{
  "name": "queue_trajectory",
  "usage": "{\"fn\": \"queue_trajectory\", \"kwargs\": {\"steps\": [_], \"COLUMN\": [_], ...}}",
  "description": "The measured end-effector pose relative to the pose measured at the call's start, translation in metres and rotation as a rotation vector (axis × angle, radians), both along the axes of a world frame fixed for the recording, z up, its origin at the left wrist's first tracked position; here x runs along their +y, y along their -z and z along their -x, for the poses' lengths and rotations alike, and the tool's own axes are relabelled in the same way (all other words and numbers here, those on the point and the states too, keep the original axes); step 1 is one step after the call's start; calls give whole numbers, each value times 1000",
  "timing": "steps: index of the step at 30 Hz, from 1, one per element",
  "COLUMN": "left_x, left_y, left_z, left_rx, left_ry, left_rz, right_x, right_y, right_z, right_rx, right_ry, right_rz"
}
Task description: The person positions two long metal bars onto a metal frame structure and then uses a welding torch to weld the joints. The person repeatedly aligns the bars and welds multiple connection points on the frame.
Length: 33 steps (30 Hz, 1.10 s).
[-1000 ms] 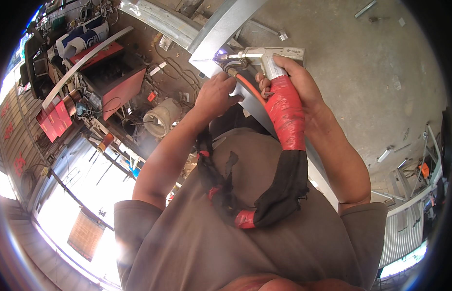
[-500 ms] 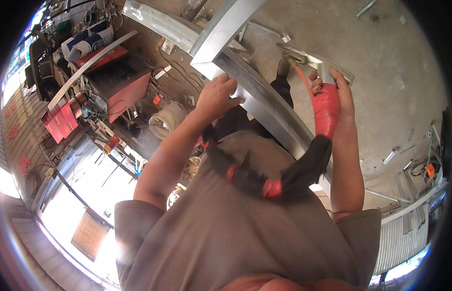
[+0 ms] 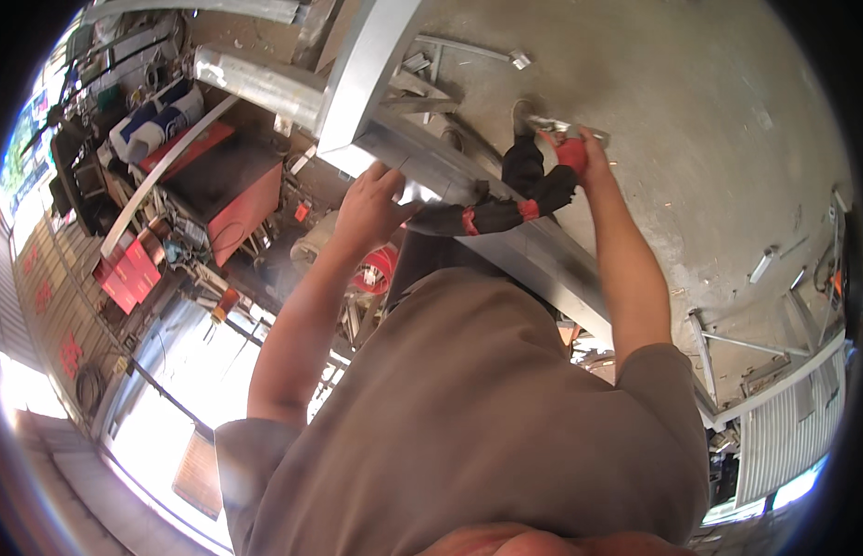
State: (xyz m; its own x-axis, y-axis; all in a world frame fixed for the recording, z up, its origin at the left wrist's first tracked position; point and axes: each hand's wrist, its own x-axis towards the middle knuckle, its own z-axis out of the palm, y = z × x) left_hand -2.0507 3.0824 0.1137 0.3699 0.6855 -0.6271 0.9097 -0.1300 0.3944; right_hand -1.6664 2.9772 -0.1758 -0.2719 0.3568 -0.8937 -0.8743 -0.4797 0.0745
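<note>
My right hand (image 3: 584,159) is closed around the red-taped handle (image 3: 571,156) of a torch-like metal tool, whose silvery head (image 3: 547,123) points away from me. From the handle a black sleeved cable (image 3: 496,218), banded with red tape, sags left across the beam in front of my body. Its left end passes close by my left hand (image 3: 368,211), which has its fingers bent onto a silvery metal beam (image 3: 431,167) near a corner joint. A second bright square tube (image 3: 365,69) rises from that corner.
A red and black cabinet (image 3: 244,190) stands to the left, with a red bucket (image 3: 376,269) nearer me. Metal offcuts (image 3: 464,48) lie on the concrete floor (image 3: 672,120). A metal frame (image 3: 742,347) and a corrugated panel (image 3: 788,422) are at the right.
My right hand and the tool have moved left and slightly away from me. The cable has swung off my shirt to lie over the beam. My left hand stays at the corner.
</note>
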Motion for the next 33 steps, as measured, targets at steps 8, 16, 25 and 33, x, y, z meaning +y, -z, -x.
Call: {"fn": "queue_trajectory", "kwargs": {"steps": [8, 16, 25, 33], "left_x": [1, -3, -114, -164], "left_y": [7, 9, 25, 24], "left_z": [-9, -4, 13, 3], "left_rx": [-1, -90, -273, -131], "left_ry": [72, 151, 505, 412], "left_rz": [-15, -126, -263, 28], "right_x": [-15, 7, -314, -648], "right_y": [62, -36, -322, -231], "right_z": [39, 43, 113, 342], "right_rx": [-61, -633, -1394, -987], "right_ry": [-98, -531, 218, 419], "right_rz": [168, 64, -142, 567]}}
